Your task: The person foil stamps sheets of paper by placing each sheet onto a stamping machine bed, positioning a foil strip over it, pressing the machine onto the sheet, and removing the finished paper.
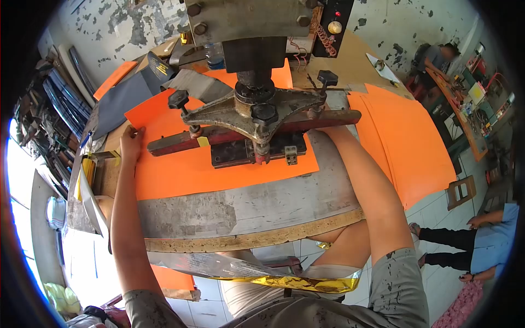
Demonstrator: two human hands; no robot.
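Observation:
A large orange sheet (219, 177) lies on the grey metal bed (246, 205) under a press head (260, 109). At the sheet's left edge is my left hand (130, 143), fingers closed on its border. My right forearm reaches in from the right beneath the press; my right hand (324, 130) is mostly hidden behind the red bar (339, 117), so its fingers do not show. Below the press head a black plate (232, 154) sits over the orange sheet. Black knobs top the arms of the press.
More orange sheets (404, 147) are stacked at the right. Dark grey sheets (128, 101) lie at the back left. A gold foil strip (306, 282) hangs below the bed's front edge. One person (437, 60) sits at a far bench; another (492, 240) stands at right.

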